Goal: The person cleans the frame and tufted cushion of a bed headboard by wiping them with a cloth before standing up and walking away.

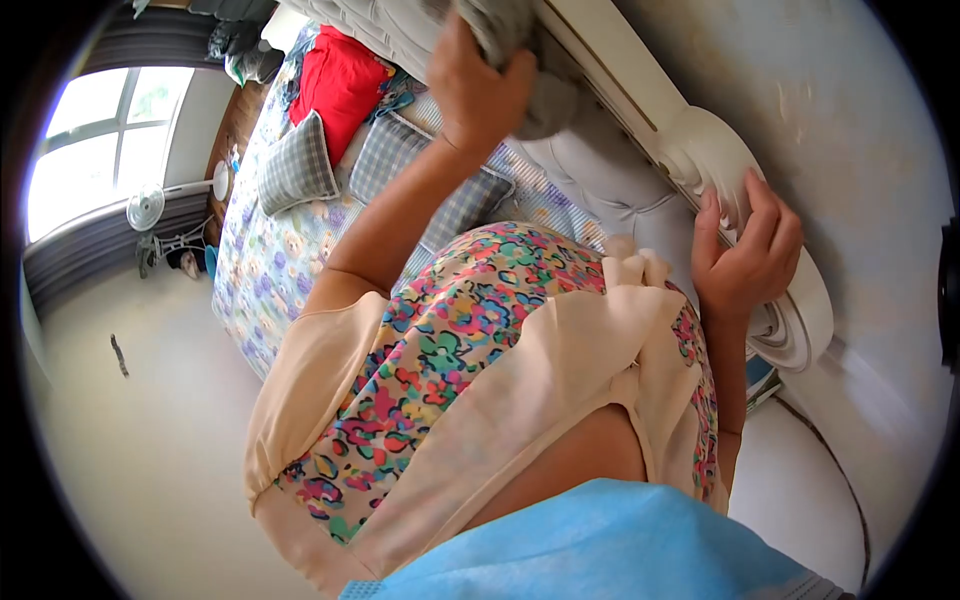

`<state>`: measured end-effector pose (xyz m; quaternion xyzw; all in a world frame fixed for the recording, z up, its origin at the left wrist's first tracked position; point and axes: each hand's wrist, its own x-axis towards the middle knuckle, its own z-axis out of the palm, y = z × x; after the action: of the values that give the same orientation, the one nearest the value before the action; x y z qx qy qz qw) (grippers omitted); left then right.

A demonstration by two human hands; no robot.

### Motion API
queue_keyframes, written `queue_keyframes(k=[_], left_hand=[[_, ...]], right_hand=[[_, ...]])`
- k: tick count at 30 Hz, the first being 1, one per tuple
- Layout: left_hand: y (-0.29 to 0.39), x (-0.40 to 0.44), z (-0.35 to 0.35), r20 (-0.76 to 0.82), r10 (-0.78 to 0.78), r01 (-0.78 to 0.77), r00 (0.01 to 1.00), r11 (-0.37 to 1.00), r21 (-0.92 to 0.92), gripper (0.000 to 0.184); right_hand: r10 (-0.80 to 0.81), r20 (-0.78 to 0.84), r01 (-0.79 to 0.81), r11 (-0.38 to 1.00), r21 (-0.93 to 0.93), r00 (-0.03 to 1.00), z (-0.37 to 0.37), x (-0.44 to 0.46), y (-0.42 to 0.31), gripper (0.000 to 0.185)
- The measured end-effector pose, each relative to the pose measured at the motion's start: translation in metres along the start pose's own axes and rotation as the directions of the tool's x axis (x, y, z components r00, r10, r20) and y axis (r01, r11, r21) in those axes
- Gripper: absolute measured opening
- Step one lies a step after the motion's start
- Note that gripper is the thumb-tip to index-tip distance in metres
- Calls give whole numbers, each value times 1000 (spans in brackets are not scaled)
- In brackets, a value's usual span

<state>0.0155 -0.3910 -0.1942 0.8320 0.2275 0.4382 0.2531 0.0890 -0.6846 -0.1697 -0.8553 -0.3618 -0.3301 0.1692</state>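
Up at the headboard (615,70), I have the grey cloth (552,105) bunched in the left hand (475,100). Left grip reads narrow: fingers curled in on the fabric, thumb on the side nearer the right hand (750,245). Cloth sits ahead of the left knuckles and spills off the thumb side, between that hand and the headboard's cream rail, over the padded panel (590,170). Edges are smeared in my feed, so I can't tell exactly where it touches the panel.

Right hand is well apart from the cloth, farther along the same headboard. It rests on the carved scroll (705,140) at the corner, thumb and fingers spread fairly wide, fingers lightly bent, tips on the moulding. Pale wall (850,120) is just beyond it.

On the left-hand side I get the bed (255,270), with a floral sheet. Checked pillows (300,165) lie on it below the left forearm and out to its left; a red pillow (340,80) lies near them, toward the headboard end. Farther left: white fan (146,207) by the bright window (110,110), pale floor (120,480) below. Blue mask (600,540) fills the bottom of my view, patterned dress (440,350) behind it.
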Motion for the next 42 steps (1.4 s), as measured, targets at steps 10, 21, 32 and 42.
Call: queue_keyframes(k=[10,21,32,42], left_hand=[[2,-124,33,352,605,-633,714,773,-45,46],[-6,35,-84,385,-512,600,768,367,-711,31],[-2,172,-78,-239,111,-139,965,985,-106,45],[5,38,-27,57,298,-299,953,954,12,35]], right_hand=[[-41,-66,31,988,-151,997,11,-6,6,33],[35,-170,-64,984,-169,985,13,-5,-7,29],[36,-149,-59,987,-151,988,7,-6,-15,29],[-13,-177,-19,984,-180,984,8,-6,-7,30]])
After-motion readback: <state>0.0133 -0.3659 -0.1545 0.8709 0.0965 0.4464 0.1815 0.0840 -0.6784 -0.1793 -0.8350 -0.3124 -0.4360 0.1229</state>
